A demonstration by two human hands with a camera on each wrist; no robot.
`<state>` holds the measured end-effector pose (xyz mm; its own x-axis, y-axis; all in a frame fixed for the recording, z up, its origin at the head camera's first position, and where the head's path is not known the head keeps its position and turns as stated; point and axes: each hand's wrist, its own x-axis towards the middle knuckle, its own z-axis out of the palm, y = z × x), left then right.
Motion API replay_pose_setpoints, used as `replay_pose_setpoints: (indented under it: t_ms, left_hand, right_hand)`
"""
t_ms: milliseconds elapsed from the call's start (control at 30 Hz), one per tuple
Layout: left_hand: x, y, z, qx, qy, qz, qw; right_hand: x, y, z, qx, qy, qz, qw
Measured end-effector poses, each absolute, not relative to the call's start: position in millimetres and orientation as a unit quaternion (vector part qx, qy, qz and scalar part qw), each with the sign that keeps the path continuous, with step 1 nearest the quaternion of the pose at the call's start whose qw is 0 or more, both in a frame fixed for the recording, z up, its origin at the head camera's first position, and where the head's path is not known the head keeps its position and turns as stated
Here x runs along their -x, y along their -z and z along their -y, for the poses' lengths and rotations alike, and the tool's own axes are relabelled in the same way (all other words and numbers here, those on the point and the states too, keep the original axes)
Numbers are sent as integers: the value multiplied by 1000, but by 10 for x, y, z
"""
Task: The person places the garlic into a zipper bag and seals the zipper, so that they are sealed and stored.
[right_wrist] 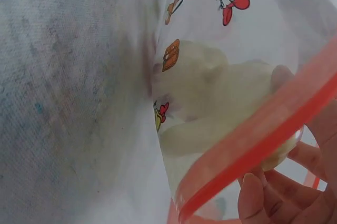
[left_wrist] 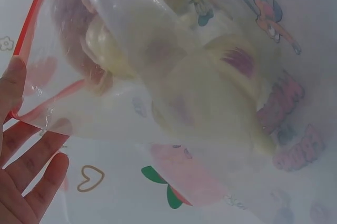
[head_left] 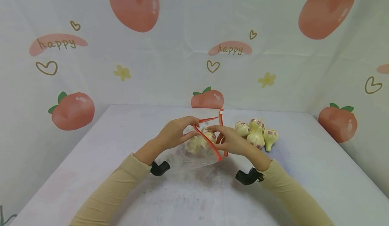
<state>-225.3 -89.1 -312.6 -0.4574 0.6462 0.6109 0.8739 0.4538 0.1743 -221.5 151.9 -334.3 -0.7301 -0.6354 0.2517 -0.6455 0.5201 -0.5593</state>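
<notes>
My left hand [head_left: 179, 131] pinches the red-edged mouth of a clear zip bag [head_left: 197, 160], with thumb and fingers on its rim. Cartoon prints dot the plastic, and garlic bulbs [left_wrist: 231, 66] show blurred through it. Reaching into the open mouth from the right, my right hand [head_left: 232, 140] holds a garlic bulb [right_wrist: 279, 153] with its fingers curled round it. Part of that bulb and some right fingertips sit behind the plastic and the red strip. In the left wrist view, the lower left fingers spread loosely beside the bag.
Several pale garlic bulbs with purple marks [head_left: 255, 140] lie in a cluster on the table, just right of my right hand. A white cloth with printed fruit and hearts [head_left: 170, 67] hangs behind and at both sides. Faint dark smudges mark the white tabletop [head_left: 194, 199].
</notes>
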Motion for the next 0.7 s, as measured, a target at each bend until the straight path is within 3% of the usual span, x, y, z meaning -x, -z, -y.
replay_pose_setpoints:
  t_ms: [267, 700]
  left_hand:
    - [2252, 3110, 865, 454, 247, 825, 228]
    - [2264, 3074, 842, 444, 270, 820, 238]
  right_hand:
    - [2212, 3378, -1474, -373, -319, 871, 24]
    - [2215, 3386, -1395, -349, -342, 873, -15]
